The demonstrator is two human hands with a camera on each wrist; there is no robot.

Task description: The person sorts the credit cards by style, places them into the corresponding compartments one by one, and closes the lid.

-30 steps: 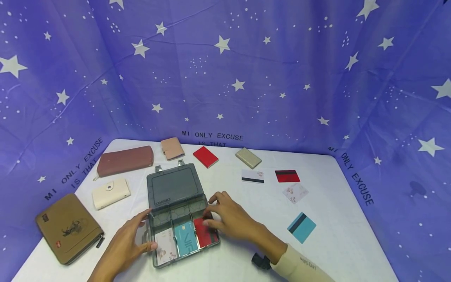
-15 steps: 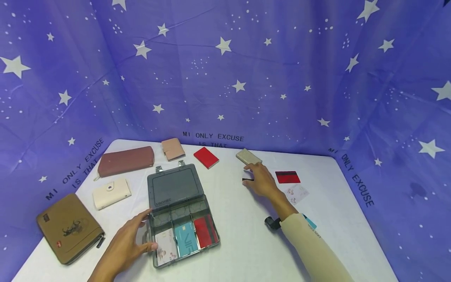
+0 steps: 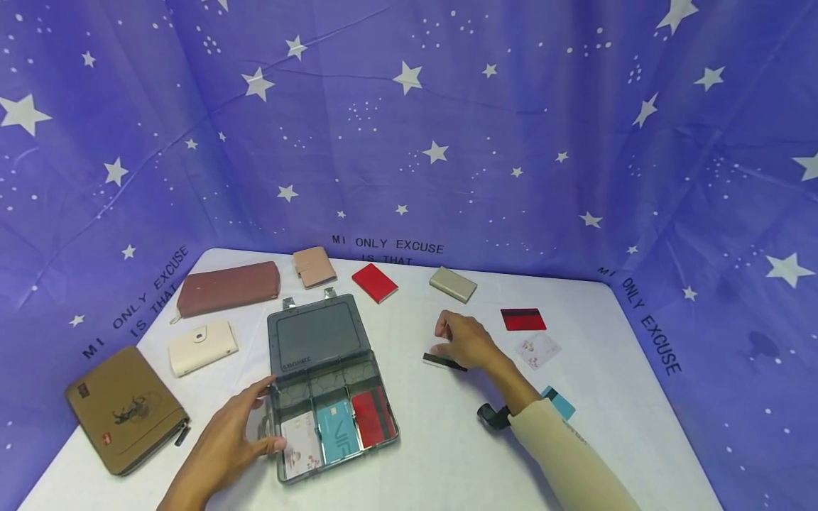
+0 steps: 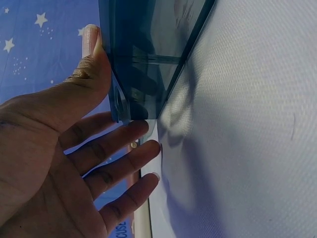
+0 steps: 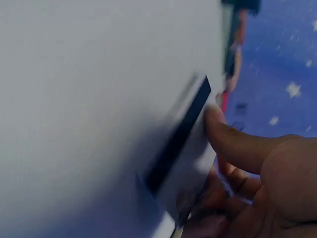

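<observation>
My right hand (image 3: 469, 342) pinches a white bank card (image 3: 445, 363) with a black magnetic stripe, held tilted in the right wrist view. The thumb lies on its striped face; part of the card hides behind the fingers. My left hand (image 3: 225, 441) touches the left side of a smoky clear plastic box (image 4: 148, 59), fingers fairly straight and thumb at its rim. Its lid (image 3: 317, 335) is folded back. In the box's front compartments lie a white floral card (image 3: 300, 443), a blue VIP card (image 3: 336, 429) and a red card (image 3: 371, 417), side by side.
Right of my hand lie a red card (image 3: 522, 319), a floral card (image 3: 538, 350) and a blue card (image 3: 560, 404), partly under the sleeve. Wallets and card holders stand around, including a brown zip case (image 3: 124, 411), a cream wallet (image 3: 202, 349) and a gold card case (image 3: 453, 284).
My right hand has left the red card in the box, reached to the white striped card and picked it up, then drawn it slightly nearer. The left hand stays at the box.
</observation>
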